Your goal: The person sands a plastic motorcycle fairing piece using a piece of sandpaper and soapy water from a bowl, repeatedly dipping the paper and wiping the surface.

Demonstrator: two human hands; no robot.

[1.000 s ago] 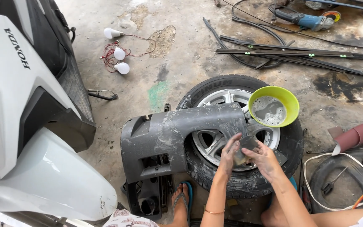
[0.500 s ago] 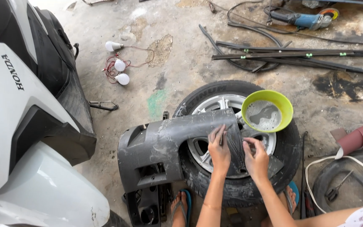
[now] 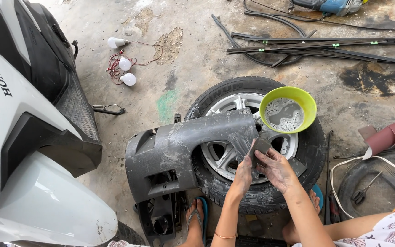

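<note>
Matt grey plastic panel [image 3: 179, 151] — scuffed, wet-streaked — over ribbed rubber tyre [image 3: 257, 196], glossy green plastic bowl [image 3: 270, 98].

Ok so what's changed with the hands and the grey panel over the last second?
Both hands came together: the left hand and right hand now share one small dark grey sanding sheet above the grey plastic body panel; half a second ago they lay apart, flat on the panel. The panel, the car tyre beneath and the lime-green bowl of soapy water stayed put.

Bright even daylight, soft short shadows, sharp focus, slight wide-angle bending at edges
</note>
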